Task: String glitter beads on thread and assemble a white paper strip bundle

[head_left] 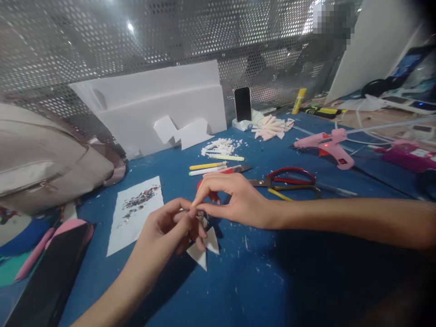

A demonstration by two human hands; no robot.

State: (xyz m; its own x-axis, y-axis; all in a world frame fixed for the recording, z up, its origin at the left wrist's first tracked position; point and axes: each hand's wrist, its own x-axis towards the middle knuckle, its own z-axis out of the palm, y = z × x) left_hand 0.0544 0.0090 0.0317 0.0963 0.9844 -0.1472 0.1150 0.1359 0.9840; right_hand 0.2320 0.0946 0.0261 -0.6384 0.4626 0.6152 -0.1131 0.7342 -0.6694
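- Our R hand [231, 200] & L hand [170, 231] meet at fingertips, thumbs & index fingers bunched; can't tell if anything's gripped.
- White pcs [197, 256] show just below L hand, held or lying unclear.
- Risk: L wrist brushing paper sheet [121, 238] cd scatter its shiny bits [141, 198]; R forearm [323, 218] swinging fwd cd snag scissors [264, 182].
- Surface: blue tabletop [245, 281], littered w/ tiny scraps [245, 241].
- Room: perforated metal screen [136, 41] behind; bag [51, 154] far L.
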